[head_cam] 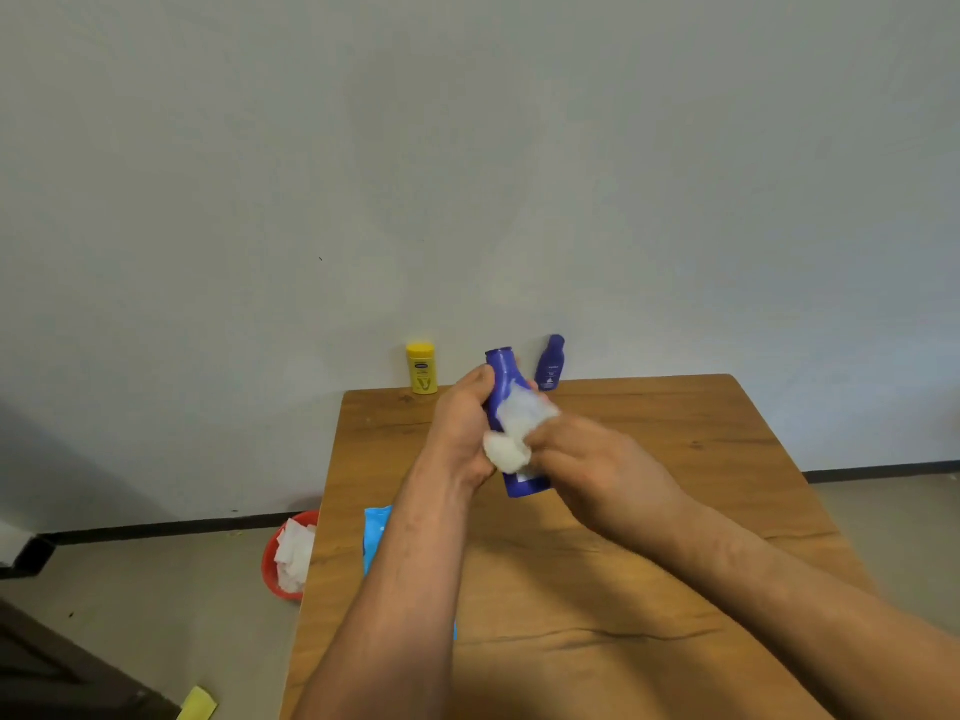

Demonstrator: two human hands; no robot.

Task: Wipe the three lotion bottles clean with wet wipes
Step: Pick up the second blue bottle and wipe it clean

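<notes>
The left hand point(462, 423) is gripping the big blue bottle point(506, 402) above the desk point(649, 537); the right hand point(587, 470), closed on a wet wipe point(514, 433), is scrubbing it; turning it looks next.

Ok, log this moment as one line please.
left hand: holds large blue bottle | right hand: wet wipe on it | yellow bottle, small blue bottle: standing at table's far edge

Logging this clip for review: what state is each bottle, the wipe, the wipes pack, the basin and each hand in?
Large blue bottle: held up, tilted, being wiped.
Wet wipe: crumpled against that bottle.
Yellow bottle: upright, untouched.
Small blue bottle: upright, untouched.
Left hand: gripping large bottle.
Right hand: pressing wipe.
Red basin: holds used wipes.
Blue wipes pack: lying flat.
</notes>
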